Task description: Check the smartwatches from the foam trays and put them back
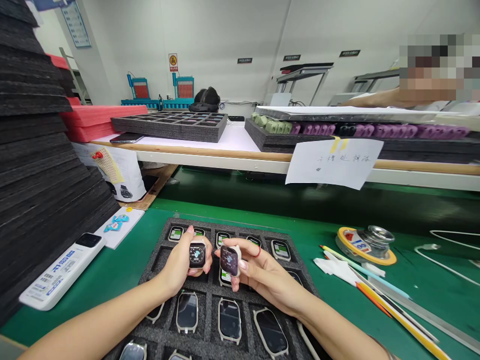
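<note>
My left hand point(181, 263) grips a smartwatch case point(197, 254) without a strap, its lit screen showing a dial. In my right hand point(258, 270) is a second strapless smartwatch point(229, 261), tilted, with a similar dimmer dial, held between thumb and fingers. Both watches are raised above a dark foam tray point(204, 305) with square compartments. Several more pale-framed watches sit in it, such as a dark-screened one point(229, 320) in a nearer row and one with a green and white screen point(280, 249) in the far row. My hands cover some compartments.
A white power bank point(62, 272) lies left, beside stacked black foam sheets point(33, 165). Rightward are a yellow tape roll point(365, 246), pens point(397, 320) and a white cable point(450, 262). A shelf point(232, 156) behind carries foam trays point(170, 126). Another person's arm point(375, 98) shows beyond.
</note>
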Motion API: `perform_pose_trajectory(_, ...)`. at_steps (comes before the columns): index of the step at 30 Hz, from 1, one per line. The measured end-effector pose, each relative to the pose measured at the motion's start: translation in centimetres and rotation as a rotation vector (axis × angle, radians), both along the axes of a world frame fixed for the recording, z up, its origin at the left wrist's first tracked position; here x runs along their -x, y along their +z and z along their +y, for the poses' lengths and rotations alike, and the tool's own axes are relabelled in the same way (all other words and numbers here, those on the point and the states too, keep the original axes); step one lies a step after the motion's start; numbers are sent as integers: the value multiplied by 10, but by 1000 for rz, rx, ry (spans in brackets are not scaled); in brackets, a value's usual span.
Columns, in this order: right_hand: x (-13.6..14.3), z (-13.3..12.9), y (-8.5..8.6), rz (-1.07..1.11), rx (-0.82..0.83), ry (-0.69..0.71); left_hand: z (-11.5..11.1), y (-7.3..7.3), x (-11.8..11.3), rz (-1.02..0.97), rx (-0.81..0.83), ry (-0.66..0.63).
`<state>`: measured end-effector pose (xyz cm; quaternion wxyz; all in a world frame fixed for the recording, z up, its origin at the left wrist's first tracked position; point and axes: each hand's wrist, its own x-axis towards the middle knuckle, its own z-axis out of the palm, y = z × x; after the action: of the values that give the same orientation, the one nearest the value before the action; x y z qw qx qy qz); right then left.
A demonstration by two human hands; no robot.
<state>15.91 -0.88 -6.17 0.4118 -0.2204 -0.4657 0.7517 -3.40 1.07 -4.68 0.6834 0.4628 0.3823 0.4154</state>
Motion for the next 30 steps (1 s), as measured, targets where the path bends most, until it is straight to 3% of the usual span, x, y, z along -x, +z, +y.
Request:
perform_pose_trajectory(14, 0, 0, 2, -28, -5, 23, 0, -2, 0, 5, -1, -57)
perform_pose_trajectory(30, 1, -1, 3, -32, 30, -40, 0, 0, 0, 32, -37, 3)
